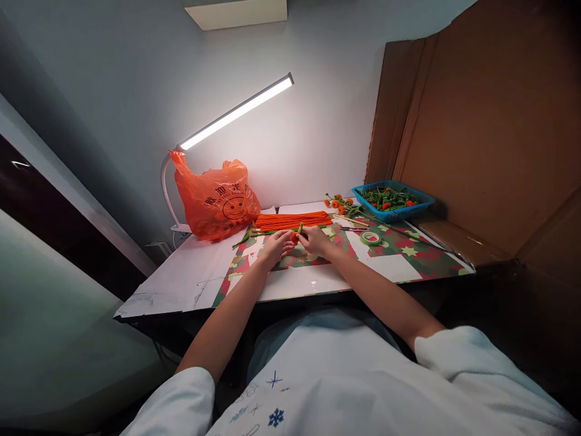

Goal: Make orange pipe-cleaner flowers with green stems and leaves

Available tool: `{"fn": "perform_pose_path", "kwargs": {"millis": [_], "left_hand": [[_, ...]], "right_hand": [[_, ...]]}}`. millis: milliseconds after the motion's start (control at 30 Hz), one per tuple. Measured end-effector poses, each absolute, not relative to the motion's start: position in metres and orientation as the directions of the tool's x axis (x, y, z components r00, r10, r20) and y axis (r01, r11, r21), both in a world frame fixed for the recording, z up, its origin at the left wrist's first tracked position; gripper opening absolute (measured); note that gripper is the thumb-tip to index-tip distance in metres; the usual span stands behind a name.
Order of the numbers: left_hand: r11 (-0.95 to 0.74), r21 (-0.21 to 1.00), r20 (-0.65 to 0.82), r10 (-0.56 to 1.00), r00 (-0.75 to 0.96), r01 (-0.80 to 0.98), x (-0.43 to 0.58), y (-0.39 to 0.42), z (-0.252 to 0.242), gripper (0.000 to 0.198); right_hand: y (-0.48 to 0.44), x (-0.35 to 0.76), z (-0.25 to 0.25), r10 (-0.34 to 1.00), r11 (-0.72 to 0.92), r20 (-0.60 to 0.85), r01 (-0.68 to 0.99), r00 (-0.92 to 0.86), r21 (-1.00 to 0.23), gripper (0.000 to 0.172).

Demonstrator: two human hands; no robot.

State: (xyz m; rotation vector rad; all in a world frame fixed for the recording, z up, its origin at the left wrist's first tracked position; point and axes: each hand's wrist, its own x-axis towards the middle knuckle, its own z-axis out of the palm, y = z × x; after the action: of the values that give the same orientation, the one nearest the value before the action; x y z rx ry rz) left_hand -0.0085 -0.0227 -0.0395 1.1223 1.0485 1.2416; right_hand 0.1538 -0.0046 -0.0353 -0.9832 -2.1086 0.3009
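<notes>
Over the patterned mat, my two hands meet at a small orange flower (295, 238) with a green piece sticking up from it. My right hand (315, 240) is closed in a pinch on it. My left hand (277, 247) holds the flower's left side with curled fingers. Just behind them lies a bundle of orange fuzzy stems (293, 221), probably pipe cleaners, with green stems (272, 232) along its near side. The exact grip of the fingertips is too small to make out.
An orange plastic bag (222, 203) stands at the back left beneath a lit lamp (238, 112). At the right are a blue basket (394, 213) of green and orange pieces, finished-looking orange flowers (340, 204), a roll of green tape (371, 238) and a cardboard sheet (490, 133).
</notes>
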Motion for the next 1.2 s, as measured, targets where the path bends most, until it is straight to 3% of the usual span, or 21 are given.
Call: {"fn": "perform_pose_path", "kwargs": {"millis": [167, 267, 467, 600, 800, 1000, 1200], "left_hand": [[0.009, 0.979, 0.031, 0.981, 0.190, -0.203, -0.012, -0.020, -0.043, 0.042], [-0.113, 0.976, 0.145, 0.974, 0.171, -0.184, -0.011, -0.020, -0.045, 0.044], [-0.364, 0.930, 0.358, 0.929, 0.097, 0.056, -0.008, -0.023, -0.044, 0.039], [-0.435, 0.898, 0.429, 0.899, 0.088, 0.063, -0.008, -0.023, -0.046, 0.038], [-0.435, 0.899, 0.433, 0.900, 0.058, 0.051, -0.009, -0.020, -0.046, 0.038], [-0.396, 0.917, 0.399, 0.913, 0.083, -0.046, -0.008, -0.024, -0.041, 0.047], [-0.335, 0.940, 0.342, 0.922, 0.184, -0.068, -0.007, -0.031, -0.036, 0.043]], "right_hand": [[-0.003, 0.154, -0.038, 0.743, 0.669, 0.553, 0.447, -0.376, -0.595, 0.022], [-0.003, 0.153, -0.037, 0.790, 0.613, 0.516, 0.390, -0.331, -0.687, 0.023], [-0.010, 0.153, -0.032, 0.887, 0.437, 0.354, 0.287, -0.298, -0.853, 0.027], [-0.012, 0.153, -0.032, 0.903, 0.309, 0.226, 0.184, -0.367, -0.933, 0.033], [-0.009, 0.151, -0.033, 0.884, 0.272, 0.210, 0.095, -0.419, -0.958, 0.040], [0.000, 0.157, -0.027, 0.814, 0.087, 0.173, -0.178, -0.555, -0.980, 0.041], [0.006, 0.168, -0.029, 0.732, -0.063, 0.009, -0.081, -0.681, -0.995, 0.032]]}}
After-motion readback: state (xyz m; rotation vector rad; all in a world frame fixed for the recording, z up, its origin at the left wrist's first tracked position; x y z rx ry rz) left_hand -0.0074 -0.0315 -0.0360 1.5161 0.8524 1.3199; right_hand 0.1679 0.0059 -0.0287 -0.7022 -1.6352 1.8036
